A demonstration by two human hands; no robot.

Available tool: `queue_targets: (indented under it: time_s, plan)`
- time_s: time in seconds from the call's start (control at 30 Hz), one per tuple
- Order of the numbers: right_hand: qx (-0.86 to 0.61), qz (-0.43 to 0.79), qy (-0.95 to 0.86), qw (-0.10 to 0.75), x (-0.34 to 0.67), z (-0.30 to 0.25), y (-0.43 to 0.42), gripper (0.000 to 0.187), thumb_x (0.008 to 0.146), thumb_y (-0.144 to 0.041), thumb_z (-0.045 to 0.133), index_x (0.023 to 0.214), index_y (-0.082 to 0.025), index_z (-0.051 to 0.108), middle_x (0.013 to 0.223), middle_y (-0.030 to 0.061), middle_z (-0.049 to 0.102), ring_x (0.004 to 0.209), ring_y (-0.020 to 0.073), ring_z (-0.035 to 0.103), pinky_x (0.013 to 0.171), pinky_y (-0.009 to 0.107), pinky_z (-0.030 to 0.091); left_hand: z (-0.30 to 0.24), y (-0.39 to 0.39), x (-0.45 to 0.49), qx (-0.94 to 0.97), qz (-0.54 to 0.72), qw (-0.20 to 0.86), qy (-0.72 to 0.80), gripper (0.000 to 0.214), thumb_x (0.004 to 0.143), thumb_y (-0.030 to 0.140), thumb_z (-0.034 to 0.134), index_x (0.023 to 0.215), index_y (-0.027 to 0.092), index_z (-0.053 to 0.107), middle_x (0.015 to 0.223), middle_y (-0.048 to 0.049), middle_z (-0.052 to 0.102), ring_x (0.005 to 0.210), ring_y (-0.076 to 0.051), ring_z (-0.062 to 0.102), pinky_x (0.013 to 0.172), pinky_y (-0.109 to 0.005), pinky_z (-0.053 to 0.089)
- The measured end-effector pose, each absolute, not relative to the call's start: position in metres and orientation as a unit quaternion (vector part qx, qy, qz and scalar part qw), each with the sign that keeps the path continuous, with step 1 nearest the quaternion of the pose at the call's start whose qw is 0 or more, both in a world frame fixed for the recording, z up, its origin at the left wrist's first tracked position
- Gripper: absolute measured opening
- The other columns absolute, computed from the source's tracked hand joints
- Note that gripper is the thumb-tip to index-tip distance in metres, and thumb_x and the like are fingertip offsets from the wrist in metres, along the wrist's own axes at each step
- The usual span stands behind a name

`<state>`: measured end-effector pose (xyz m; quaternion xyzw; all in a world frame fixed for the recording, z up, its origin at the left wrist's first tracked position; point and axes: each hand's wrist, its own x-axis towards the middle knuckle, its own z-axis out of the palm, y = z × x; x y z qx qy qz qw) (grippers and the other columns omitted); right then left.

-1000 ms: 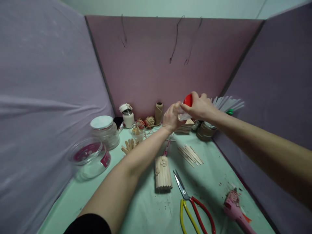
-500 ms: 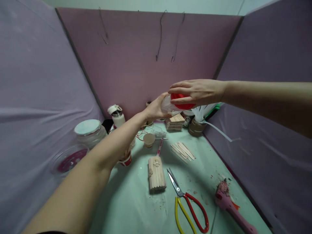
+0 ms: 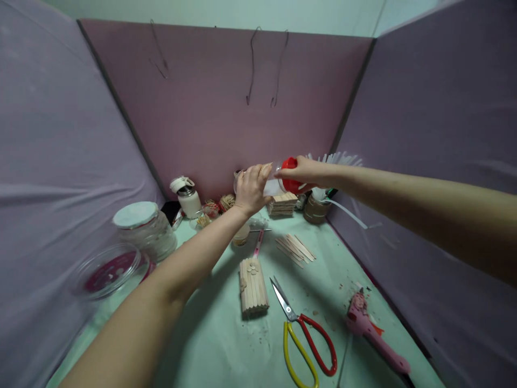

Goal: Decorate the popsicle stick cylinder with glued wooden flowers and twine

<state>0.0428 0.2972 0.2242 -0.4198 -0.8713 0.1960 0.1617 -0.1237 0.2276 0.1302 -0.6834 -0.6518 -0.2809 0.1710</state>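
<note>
Above the back of the table, a clear plastic jar is held tilted on its side. My left hand wraps round its body, fingers closed. On its right end sits a red lid, gripped by the curled fingers of my right hand. What the jar contains is hard to make out. Below, a small wooden-stick piece with flower shapes lies on the table. Scissors with one red and one yellow handle rest open beside it.
A pink glue gun lies at the right. Loose wooden sticks are mid-table, with stacked sticks behind. A pot of white strips stands back right. Left are a lidded glass jar, a clear round container and a white bottle.
Both hands and the jar have moved slightly left and lower. My right hand has shifted from lying over the lid to gripping it from the side. The camera view has shifted a little.
</note>
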Motion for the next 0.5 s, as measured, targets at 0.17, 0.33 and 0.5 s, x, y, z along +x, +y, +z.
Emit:
queue_targets:
  time_s: [0.17,0.33,0.5]
  plan:
    - [-0.122,-0.033,-0.981,0.144,0.083,0.25,0.308,0.063,0.069,-0.038,0.078,0.126,-0.027,0.055,0.149,0.0085,0.043,0.141,0.0341,0.03,0.114,0.054,0.029,0.116,0.243,-0.146,-0.662,-0.402,0.077,-0.628,0.097,0.067,0.033,0.078,0.146,0.022,0.023,0.145,-0.0149,0.045,0.134,-0.028,0.044,0.109,-0.042,0.037]
    - [-0.139,-0.074,-0.906,0.393,0.112,0.265,0.296,0.091,0.072,-0.044,0.076,0.145,-0.026,0.024,0.151,0.0139,0.032,0.137,0.0313,0.035,0.111,0.048,0.037,0.101,0.263,-0.15,-0.539,-0.453,0.005,-0.71,0.094,0.064,0.037,0.081,0.142,0.026,0.029,0.144,-0.013,0.049,0.132,-0.031,0.048,0.104,-0.044,0.042]
    - [-0.221,0.052,-0.819,0.527,0.114,0.236,0.263,0.09,0.076,-0.056,0.07,0.144,-0.035,0.016,0.146,0.0117,0.038,0.128,0.0318,0.046,0.097,0.047,0.049,0.086,0.284,-0.135,-0.451,-0.45,-0.025,-0.77,0.093,0.065,0.038,0.082,0.139,0.024,0.028,0.139,-0.0157,0.054,0.13,-0.031,0.051,0.103,-0.043,0.043]
